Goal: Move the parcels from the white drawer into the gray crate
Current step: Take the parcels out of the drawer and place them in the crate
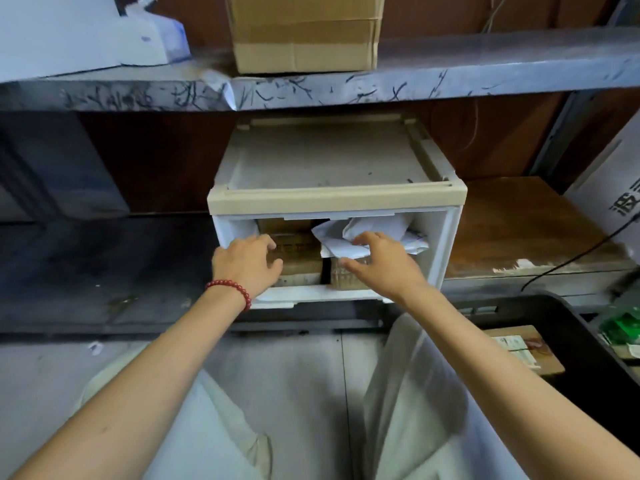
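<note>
Left hand grips the brown parcel inside the white drawer; right hand pinches the crumpled white parcel there.

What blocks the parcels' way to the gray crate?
Nothing visible. The white drawer is open-fronted, the left hand grips a brown parcel, the right hand a white parcel, and the gray crate sits open-topped at lower right.

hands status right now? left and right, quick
Left hand: grips the brown box inside the white drawer.
Right hand: pinches the white bag parcel, fingers on top, thumb under.
</note>
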The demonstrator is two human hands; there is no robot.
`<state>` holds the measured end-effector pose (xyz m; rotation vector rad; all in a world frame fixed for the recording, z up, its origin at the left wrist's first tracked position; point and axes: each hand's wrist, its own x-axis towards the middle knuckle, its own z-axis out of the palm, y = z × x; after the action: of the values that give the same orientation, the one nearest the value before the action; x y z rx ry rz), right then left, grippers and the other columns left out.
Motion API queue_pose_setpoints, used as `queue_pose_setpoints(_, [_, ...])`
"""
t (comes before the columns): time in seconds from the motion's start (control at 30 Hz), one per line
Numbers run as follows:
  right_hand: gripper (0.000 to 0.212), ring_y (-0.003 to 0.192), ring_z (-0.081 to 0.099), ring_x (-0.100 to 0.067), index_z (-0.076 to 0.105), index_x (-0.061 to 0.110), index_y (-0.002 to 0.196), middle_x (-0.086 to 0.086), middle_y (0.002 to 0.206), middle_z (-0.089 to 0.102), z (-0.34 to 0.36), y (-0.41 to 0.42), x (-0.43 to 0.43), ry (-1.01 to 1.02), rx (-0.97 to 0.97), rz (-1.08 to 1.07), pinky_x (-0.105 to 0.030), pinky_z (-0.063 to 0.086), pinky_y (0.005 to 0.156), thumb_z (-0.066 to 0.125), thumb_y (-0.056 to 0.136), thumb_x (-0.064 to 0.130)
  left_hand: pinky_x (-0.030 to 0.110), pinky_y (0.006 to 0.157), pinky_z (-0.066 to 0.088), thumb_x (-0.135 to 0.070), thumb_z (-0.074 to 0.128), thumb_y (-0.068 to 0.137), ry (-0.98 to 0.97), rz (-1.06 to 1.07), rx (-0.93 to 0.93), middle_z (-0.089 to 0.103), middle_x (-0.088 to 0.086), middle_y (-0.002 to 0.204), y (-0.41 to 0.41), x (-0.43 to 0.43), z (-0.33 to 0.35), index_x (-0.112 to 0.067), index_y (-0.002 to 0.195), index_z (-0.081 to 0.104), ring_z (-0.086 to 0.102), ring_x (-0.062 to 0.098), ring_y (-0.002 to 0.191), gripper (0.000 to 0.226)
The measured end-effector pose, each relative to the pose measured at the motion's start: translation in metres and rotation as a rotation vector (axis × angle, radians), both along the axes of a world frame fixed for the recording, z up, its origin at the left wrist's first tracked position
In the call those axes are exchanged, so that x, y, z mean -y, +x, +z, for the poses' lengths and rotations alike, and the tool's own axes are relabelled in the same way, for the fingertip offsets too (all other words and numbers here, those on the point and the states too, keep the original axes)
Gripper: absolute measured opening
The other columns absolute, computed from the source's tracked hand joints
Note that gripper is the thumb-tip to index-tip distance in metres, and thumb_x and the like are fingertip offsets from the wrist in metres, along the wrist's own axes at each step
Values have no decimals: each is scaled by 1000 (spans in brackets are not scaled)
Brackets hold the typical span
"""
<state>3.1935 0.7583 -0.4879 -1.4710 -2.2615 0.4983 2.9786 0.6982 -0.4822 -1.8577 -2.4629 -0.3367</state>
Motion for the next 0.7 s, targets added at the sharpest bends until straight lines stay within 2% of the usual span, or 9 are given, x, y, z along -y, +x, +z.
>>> queue_pose_setpoints(0.1, [58,128,43,-24,44,21,138,-3,141,43,-14,-17,-2,63,69,-35,-39,40,99,59,89,49,38,91,42,-41,51,93,-13,-17,16,61,-5,124,-8,2,-10,-27,127,53,56,20,113,37])
queue_pose_setpoints(0.17, [60,130,40,-27,43,18,138,-6,143,40,-28,-16,-7,93,23,-147,-40,38,100,60,89,47,38,92,43,-43,50,93,-4,-34,17,61,-6,125,-12,3,-24,-28,128,52,56,18,113,38])
queue_pose_setpoints(0.33, [65,138,28,-34,31,20,146,-16,150,29,-52,-8,-32,-15,-59,-380,-48,31,106,57,92,45,37,90,43,-44,49,93,-16,-81,19,57,-7,129,-10,-7,-51,-28,133,46,53,18,117,43])
queue_pose_setpoints(0.43, [62,137,29,-34,30,19,146,-17,149,34,-55,-8,-47,-14,-83,-455,-48,29,105,51,94,44,33,91,41,-45,48,94,38,-146,6,54,-9,132,0,-17,-57,-29,135,45,52,16,118,45])
queue_pose_setpoints(0.57, [67,132,34,-35,31,9,145,-19,143,41,-60,-11,-61,-58,-20,-569,-47,31,100,46,95,52,34,93,39,-44,48,94,56,-173,1,52,-8,135,2,-32,-58,-29,137,43,49,16,121,46])
queue_pose_setpoints(0.7, [71,128,41,-35,44,1,133,-19,136,49,-58,-13,-76,-84,12,-650,-44,34,98,51,90,57,36,93,39,-42,49,94,88,-138,43,53,-7,132,6,-46,-54,-28,136,44,49,18,120,45])
